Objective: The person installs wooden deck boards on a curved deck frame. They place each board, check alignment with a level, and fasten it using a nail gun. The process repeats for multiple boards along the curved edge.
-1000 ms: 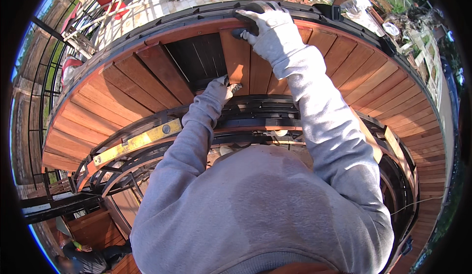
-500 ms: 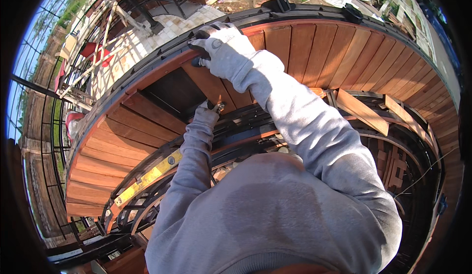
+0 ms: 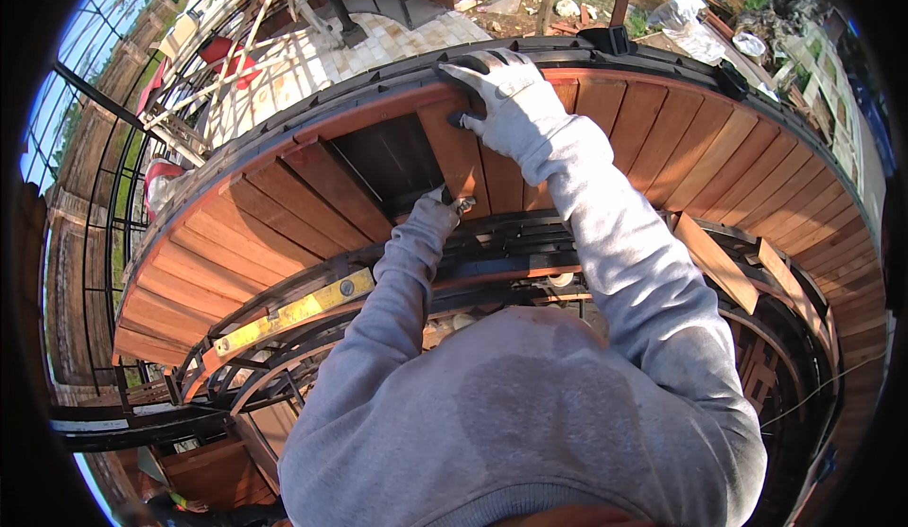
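Observation:
A reddish-brown wooden plank lies across the curved dark frame, beside a dark gap in the row. My right hand, in a white glove with dark fingertips, rests at the plank's far end. Its fingers reach over the rim and its thumb stands apart over the wood. My left hand, gloved too, is closed at the plank's near end, by the gap's lower corner. The sleeve and shade partly hide its fingers.
A yellow spirit level lies along the inner curve at left. Loose planks lean on the inner frame at right. A black clamp-like piece sits on the outer rim. Another person's hand shows at lower left.
The view has swung, so the bench and both hands appear farther right. Both hands keep their places at the plank's two ends. The other person has come into view at lower left.

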Available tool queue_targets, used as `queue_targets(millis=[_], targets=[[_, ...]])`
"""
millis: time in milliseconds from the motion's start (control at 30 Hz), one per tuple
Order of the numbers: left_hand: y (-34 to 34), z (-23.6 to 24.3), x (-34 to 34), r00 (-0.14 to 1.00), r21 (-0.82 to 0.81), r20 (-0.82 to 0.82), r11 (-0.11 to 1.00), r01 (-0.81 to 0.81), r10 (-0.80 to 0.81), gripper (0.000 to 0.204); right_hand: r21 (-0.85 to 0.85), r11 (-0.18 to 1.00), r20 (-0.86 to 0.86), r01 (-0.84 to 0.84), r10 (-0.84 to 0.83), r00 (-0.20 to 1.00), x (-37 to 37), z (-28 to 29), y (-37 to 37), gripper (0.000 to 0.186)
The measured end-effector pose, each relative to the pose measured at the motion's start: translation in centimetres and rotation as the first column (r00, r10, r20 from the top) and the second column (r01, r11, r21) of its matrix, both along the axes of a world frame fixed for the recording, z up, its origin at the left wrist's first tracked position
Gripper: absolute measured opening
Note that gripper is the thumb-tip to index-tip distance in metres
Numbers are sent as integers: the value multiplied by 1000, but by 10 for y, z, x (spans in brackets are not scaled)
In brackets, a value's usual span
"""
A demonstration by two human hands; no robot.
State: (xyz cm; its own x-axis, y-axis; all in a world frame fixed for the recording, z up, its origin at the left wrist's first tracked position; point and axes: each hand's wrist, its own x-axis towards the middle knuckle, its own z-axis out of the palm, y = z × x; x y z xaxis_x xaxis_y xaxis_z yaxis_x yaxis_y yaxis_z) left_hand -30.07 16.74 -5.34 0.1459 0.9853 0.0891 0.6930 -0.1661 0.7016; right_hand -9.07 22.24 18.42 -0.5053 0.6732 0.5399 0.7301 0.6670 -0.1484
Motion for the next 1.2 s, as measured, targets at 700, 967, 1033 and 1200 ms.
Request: queue_targets(millis=[700, 967, 1033, 1200], targets=[[-5, 9, 5, 963, -3, -235, 990, -140, 135, 39, 44, 986, 2, -160, 161, 987, 15, 9, -2, 36], [5, 7, 0, 458, -175, -843, 949, 264, -283, 30, -25, 994, 42, -105, 106, 993, 17, 10, -2, 35], [3, 21, 7, 490, -209, -819, 950, 231, -299, 31, -20, 993, 33, -112, 113, 993, 19, 9, -1, 36], [-4, -7, -3, 997, 146, 7, 987, 70, -72, 31, -2, 988, 32, -155, 155, 987, 16, 10, -1, 37]])
